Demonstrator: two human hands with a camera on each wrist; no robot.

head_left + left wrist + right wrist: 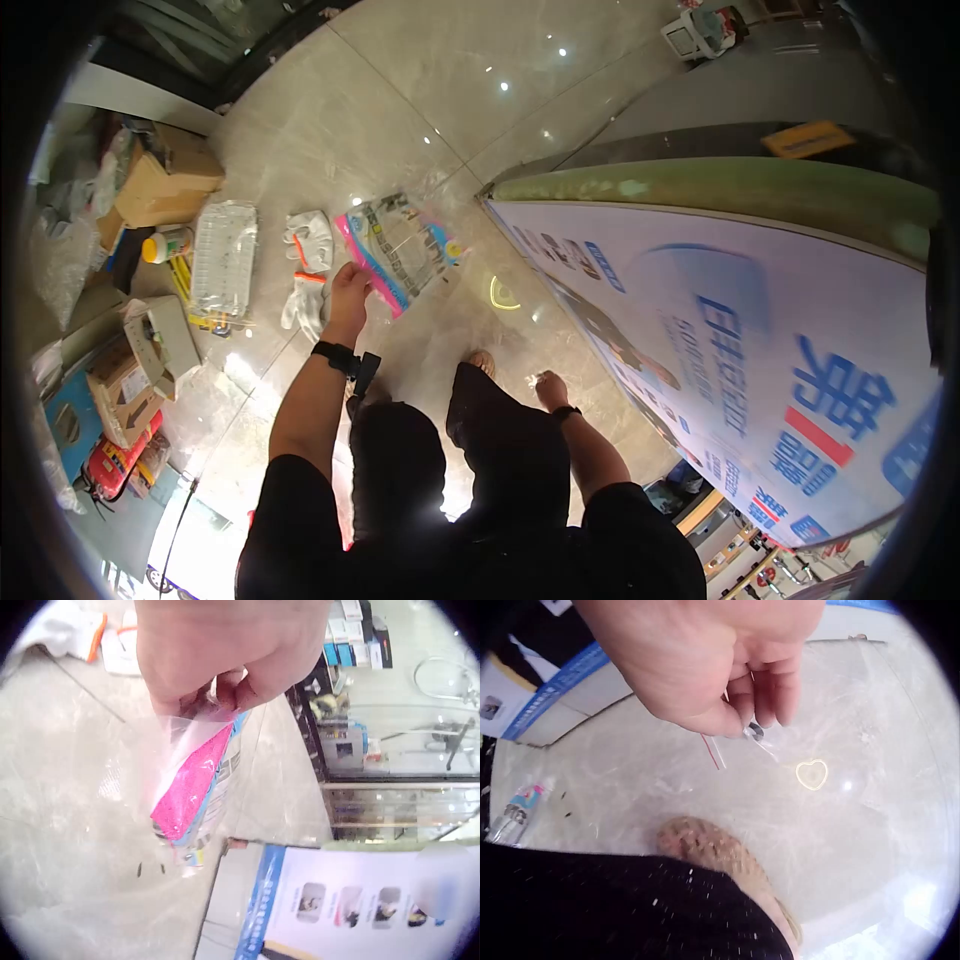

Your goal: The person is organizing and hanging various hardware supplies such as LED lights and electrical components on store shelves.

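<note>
Pinching with my left hand [349,287], I grip a clear packet [400,250] above the marble floor [400,90], while my right hand [705,660] pinches a tiny clear bag [761,739] beside the printed board [720,360].

Blue Chinese characters, seen upside down from the head view, run across the large white banner [760,350] at the right of the frame; the big one at far right reads 第, and a row nearer the middle looks like 日丰管, though that is not sure. Smaller lines along its lower edge are too blurred to read. The printing on the plastic packet [400,250] at upper centre cannot be made out
</note>
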